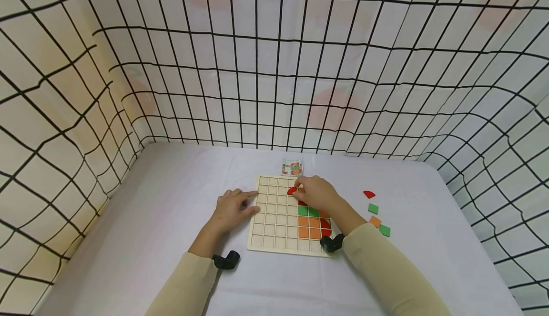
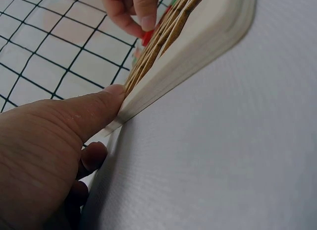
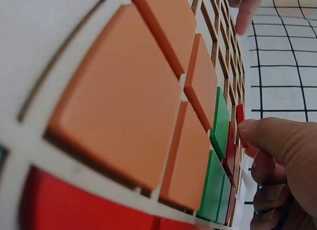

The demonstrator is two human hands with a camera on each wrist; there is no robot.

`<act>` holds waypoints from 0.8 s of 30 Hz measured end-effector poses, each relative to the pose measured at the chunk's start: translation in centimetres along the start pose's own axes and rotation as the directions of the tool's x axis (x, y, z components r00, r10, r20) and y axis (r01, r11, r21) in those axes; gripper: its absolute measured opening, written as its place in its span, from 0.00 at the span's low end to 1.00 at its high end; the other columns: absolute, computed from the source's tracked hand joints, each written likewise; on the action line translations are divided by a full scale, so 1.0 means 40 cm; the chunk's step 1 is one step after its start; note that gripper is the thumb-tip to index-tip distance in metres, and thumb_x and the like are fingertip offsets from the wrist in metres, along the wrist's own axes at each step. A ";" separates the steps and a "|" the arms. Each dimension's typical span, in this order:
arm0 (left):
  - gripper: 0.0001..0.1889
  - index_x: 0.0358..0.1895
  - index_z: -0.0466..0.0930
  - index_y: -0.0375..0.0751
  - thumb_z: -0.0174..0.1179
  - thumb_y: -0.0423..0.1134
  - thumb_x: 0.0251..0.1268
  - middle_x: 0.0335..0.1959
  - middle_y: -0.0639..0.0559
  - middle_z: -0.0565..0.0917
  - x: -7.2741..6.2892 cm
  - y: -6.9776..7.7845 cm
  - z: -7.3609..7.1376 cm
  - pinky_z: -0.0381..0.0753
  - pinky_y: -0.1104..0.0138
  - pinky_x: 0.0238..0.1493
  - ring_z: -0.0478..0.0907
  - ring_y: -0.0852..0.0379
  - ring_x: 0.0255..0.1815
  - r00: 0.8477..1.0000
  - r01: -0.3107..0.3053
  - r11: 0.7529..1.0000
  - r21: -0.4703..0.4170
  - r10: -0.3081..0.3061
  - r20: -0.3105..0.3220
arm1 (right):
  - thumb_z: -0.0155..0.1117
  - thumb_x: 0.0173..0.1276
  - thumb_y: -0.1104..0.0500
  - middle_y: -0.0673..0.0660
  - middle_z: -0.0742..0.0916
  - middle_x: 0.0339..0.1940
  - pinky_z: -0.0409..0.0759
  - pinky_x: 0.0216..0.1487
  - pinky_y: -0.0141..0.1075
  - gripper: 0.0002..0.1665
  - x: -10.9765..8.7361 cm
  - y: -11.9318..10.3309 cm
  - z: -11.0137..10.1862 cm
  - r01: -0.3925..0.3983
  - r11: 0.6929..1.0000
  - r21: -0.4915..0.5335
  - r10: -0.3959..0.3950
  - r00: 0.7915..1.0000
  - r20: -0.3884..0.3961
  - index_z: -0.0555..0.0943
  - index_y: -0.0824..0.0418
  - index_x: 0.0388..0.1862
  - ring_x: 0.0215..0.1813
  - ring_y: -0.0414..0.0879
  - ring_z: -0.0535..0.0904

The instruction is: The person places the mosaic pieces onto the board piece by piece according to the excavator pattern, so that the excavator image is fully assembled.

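A pale wooden grid board [image 1: 274, 230] lies on the white cloth. Along its left edge, my left hand [image 1: 229, 211] touches it with thumb and index finger spread; the thumb [image 2: 94, 108] presses the rim in the left wrist view. Above the far part of the grid, my right hand [image 1: 319, 193] pinches a red quarter-circle tile [image 1: 291, 190] between thumb and fingers. Orange tiles [image 1: 303, 232], green tiles [image 1: 303, 210] and red curved tiles [image 1: 326, 228] fill cells on the right side. My right hand and wrist hide some of the right-hand cells.
Right of the board lie a loose red tile [image 1: 369, 194], green tiles [image 1: 373, 208] and an orange tile [image 1: 375, 221]. A small pattern card [image 1: 292, 167] stands beyond the far edge. Black wire mesh [image 1: 279, 77] encloses the table [image 1: 180, 173] at the back and sides.
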State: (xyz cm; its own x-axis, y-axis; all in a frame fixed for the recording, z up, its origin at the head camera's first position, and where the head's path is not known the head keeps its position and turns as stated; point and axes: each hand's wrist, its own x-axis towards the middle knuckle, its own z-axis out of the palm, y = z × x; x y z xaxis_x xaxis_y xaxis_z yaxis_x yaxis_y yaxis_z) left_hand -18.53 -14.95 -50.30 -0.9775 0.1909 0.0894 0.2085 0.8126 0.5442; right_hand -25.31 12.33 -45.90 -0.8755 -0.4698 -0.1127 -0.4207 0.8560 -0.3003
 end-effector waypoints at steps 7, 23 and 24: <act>0.27 0.67 0.80 0.54 0.68 0.55 0.65 0.34 0.57 0.77 0.000 0.002 0.000 0.61 0.60 0.44 0.65 0.58 0.37 1.000 0.004 1.000 0.002 -0.004 0.003 | 0.65 0.73 0.47 0.52 0.89 0.37 0.76 0.36 0.39 0.18 0.001 0.002 0.001 -0.025 1.000 0.008 0.024 1.000 0.016 0.83 0.56 0.55 0.31 0.43 0.77; 0.27 0.67 0.80 0.53 0.68 0.54 0.65 0.34 0.57 0.76 -0.001 0.004 -0.004 0.59 0.61 0.44 0.65 0.58 0.37 1.000 0.006 1.000 -0.008 -0.006 0.010 | 0.65 0.74 0.46 0.55 0.89 0.52 0.80 0.52 0.49 0.18 -0.004 0.006 0.006 -0.022 1.000 0.008 0.022 0.999 0.027 0.83 0.51 0.57 0.40 0.47 0.79; 0.27 0.67 0.80 0.53 0.68 0.54 0.65 0.34 0.57 0.76 -0.001 0.004 -0.004 0.59 0.61 0.44 0.65 0.58 0.37 1.000 0.007 1.000 -0.011 -0.007 0.009 | 0.65 0.74 0.46 0.55 0.89 0.51 0.80 0.52 0.49 0.18 -0.006 0.006 0.004 -0.026 1.000 0.015 0.025 0.999 0.029 0.83 0.51 0.57 0.40 0.47 0.78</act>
State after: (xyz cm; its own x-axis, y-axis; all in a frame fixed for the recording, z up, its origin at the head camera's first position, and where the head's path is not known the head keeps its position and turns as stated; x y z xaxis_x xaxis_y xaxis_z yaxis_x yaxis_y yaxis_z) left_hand -18.46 -14.90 -50.09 -0.9787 0.1902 0.0779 0.2011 0.8079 0.5540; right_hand -25.15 12.63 -46.12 -0.8787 -0.4540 -0.1476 -0.3945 0.8646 -0.3112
